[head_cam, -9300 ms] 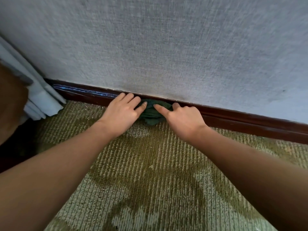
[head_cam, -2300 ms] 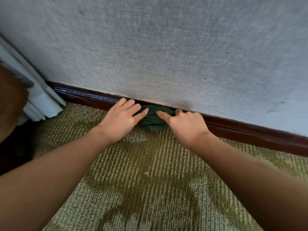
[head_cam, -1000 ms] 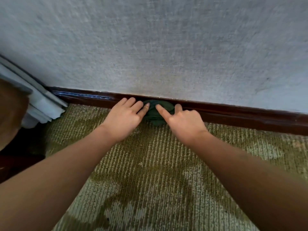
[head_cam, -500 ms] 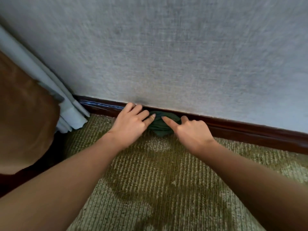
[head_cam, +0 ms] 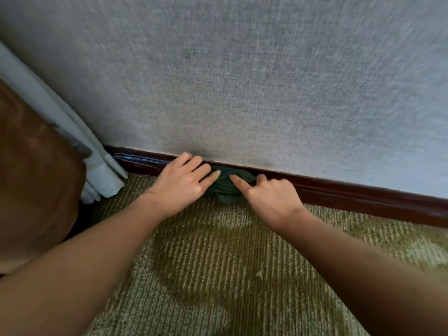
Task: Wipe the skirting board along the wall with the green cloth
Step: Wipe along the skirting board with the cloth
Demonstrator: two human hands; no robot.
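Pressing the green cloth (head_cam: 224,187) against the skirting board (head_cam: 351,192) is the step I judge myself to be in: the wiping itself, with the cloth already at work rather than waiting to be picked up. The cloth is bunched into a small wad at the foot of the wall (head_cam: 242,81), its upper part against the dark board and its lower part spilling onto the carpet (head_cam: 218,263), squarely between my two hands. My left grip (head_cam: 180,181) lies spread, fingers fairly straight over the board just left of the wad and the thumb touching the cloth. My right grip (head_cam: 269,196) has one digit stretched onto the wad and the rest curled at its right edge, so it appears to pinch the bundle, though the tips are hidden. A short run of board shows to my left before the curtain (head_cam: 72,132) covers it, and a much longer run stretches away to my right. The next move, as I see it, calls for sliding the wad sideways along the board with steady pressure from both hands. The cloth should stay high enough to cover the face and top edge instead of dragging on the carpet pile. The loose lower fold may snag there, so gathering it up first would help.
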